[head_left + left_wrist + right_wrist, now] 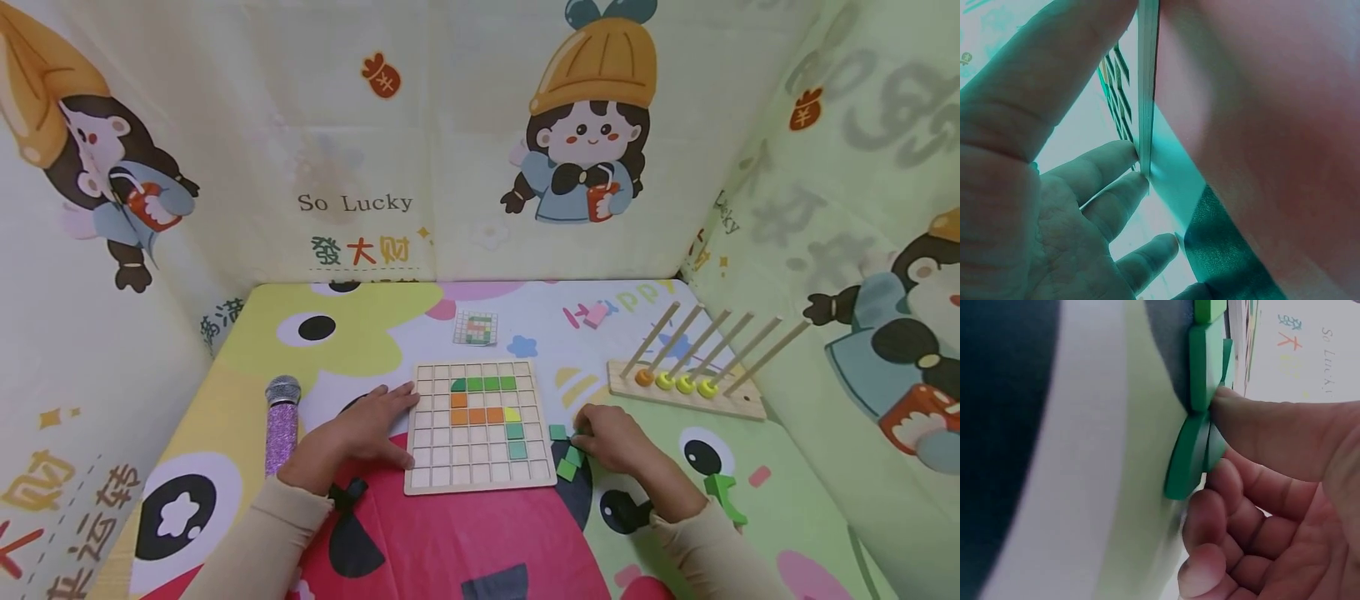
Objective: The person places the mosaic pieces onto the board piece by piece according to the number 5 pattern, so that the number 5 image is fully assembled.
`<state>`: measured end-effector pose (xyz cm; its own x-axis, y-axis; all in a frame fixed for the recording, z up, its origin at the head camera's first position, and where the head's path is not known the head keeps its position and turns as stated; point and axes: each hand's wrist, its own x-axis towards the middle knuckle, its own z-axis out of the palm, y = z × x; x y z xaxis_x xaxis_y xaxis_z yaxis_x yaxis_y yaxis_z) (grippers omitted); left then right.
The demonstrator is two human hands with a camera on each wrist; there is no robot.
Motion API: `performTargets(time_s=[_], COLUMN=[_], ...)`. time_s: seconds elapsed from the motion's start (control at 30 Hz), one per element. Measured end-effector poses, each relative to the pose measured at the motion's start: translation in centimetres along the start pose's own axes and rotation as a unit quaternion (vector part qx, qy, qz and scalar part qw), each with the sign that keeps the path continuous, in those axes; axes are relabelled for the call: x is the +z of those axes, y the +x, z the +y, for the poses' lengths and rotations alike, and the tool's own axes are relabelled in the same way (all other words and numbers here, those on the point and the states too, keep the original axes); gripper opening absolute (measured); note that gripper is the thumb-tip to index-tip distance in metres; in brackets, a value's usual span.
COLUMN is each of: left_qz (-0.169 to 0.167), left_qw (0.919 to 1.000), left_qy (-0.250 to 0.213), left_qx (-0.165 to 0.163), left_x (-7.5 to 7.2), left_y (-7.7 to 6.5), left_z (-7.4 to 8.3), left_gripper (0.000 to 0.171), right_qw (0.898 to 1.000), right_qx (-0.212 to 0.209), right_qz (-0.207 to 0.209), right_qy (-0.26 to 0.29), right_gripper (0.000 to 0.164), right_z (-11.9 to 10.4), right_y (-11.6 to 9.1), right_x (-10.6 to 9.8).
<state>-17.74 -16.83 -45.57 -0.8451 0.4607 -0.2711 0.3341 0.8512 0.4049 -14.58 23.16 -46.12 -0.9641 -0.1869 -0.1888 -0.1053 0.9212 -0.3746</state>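
Observation:
A square wooden grid board (480, 478) lies mid-table with green, orange, yellow and teal tiles in some cells. My left hand (369, 429) rests at its left side, fingers fairly straight; in the left wrist view its fingertips (1132, 187) touch the board's edge (1147, 81). Right of the board lie several loose green tiles (566, 470). Over them, my right hand (618, 437) has its fingers curled, and thumb and forefinger pinch a green tile (1215, 447). A curved-sided green piece (1185, 459) and a rectangular one (1205, 365) lie against it. The fingers partly hide the pinched tile.
A small pattern card (476, 328) lies behind the board. At the right stands a wooden peg rack (682, 392) with orange and yellow beads. A glittery microphone (282, 433) is at the left, a pink block (596, 315) at the back, a green arch piece (722, 496) near my right sleeve.

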Motion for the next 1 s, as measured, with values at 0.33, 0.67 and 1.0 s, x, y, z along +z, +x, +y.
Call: performTargets(time_s=[0.33,0.67,1.0], left_qz=[0.001,0.002,0.004], left_qw=[1.0,1.0,1.0], left_qy=[0.0,-0.002,0.001], left_qx=[0.0,0.002,0.001], left_x=[-0.2,-0.3,-0.1], left_y=[-0.2,-0.2,-0.1], left_z=[0.0,0.3,0.1], left_gripper=[0.107,0.107,0.107], right_qw=[1.0,0.99,0.966], right_qx=[-0.006,-0.119,-0.187], right_qz=[0.013,0.015,-0.067], right_qy=[0.015,0.077,0.165], right_gripper=[0.015,0.015,0.008], right_z=[-0.2,-1.8,-4.0], right_y=[0.0,0.4,0.3], right_x=[-0.2,-1.7,0.1])
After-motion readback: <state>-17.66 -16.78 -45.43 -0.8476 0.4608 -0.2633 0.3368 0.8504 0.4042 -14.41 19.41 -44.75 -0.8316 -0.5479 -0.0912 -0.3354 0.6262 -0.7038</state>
